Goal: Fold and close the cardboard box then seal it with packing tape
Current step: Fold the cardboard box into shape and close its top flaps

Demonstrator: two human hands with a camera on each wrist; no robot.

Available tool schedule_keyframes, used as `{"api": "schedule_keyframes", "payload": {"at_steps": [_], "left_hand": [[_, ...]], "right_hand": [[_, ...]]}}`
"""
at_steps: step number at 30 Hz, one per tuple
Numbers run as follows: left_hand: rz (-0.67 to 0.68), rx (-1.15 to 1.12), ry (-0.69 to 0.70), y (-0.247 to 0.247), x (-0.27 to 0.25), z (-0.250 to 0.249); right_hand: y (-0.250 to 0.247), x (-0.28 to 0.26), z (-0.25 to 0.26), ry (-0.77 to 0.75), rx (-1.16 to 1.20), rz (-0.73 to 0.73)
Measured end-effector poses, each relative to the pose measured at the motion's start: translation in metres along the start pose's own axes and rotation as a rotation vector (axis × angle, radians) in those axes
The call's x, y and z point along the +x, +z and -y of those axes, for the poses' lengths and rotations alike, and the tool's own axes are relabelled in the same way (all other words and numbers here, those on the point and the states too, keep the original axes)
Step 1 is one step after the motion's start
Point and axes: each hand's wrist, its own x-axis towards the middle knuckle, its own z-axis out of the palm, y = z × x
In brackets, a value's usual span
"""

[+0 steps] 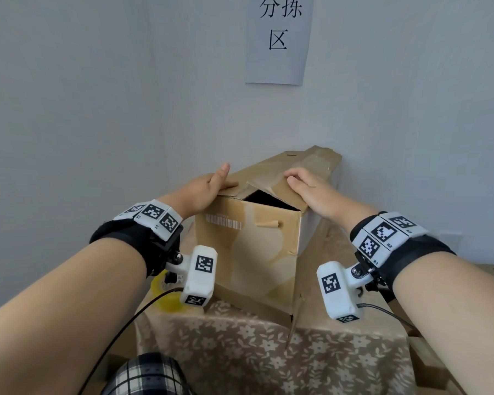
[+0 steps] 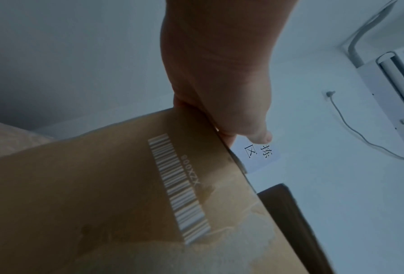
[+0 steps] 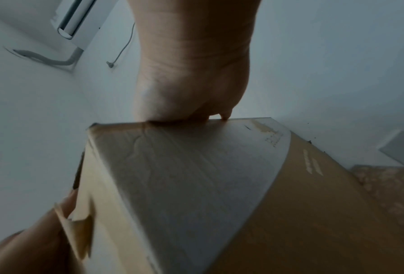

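A worn brown cardboard box (image 1: 257, 252) stands on the table with one corner toward me and a barcode (image 1: 223, 222) on its left face. My left hand (image 1: 208, 189) lies on the left top flap with fingers flat and thumb raised. My right hand (image 1: 308, 186) presses down on the creased right flap. Between the flaps a dark gap (image 1: 268, 199) shows at the near corner. The left wrist view shows the left hand (image 2: 219, 83) over the box (image 2: 102, 204) edge. In the right wrist view the right hand (image 3: 191, 74) rests its heel on the box (image 3: 196, 185) top. A yellowish tape roll (image 1: 167, 300) lies under my left wrist.
The table wears a floral cloth (image 1: 268, 352) and stands in a wall corner. A paper sign (image 1: 280, 38) hangs on the wall behind the box. More cardboard (image 1: 428, 360) sits low at the right. Cables trail from both wrist cameras.
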Motion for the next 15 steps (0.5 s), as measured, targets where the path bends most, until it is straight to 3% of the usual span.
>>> {"api": "schedule_keyframes", "payload": {"at_steps": [5, 12, 15], "left_hand": [[-0.056, 0.106, -0.041, 0.002, 0.002, -0.007], [0.016, 0.226, -0.247, 0.004, 0.004, -0.015], [0.037, 0.190, -0.348, 0.005, -0.001, -0.021]], "right_hand": [[0.003, -0.005, 0.002, 0.029, 0.057, 0.014], [-0.002, -0.004, 0.004, 0.128, -0.068, -0.004], [-0.001, -0.005, 0.002, 0.219, 0.097, -0.019]]}}
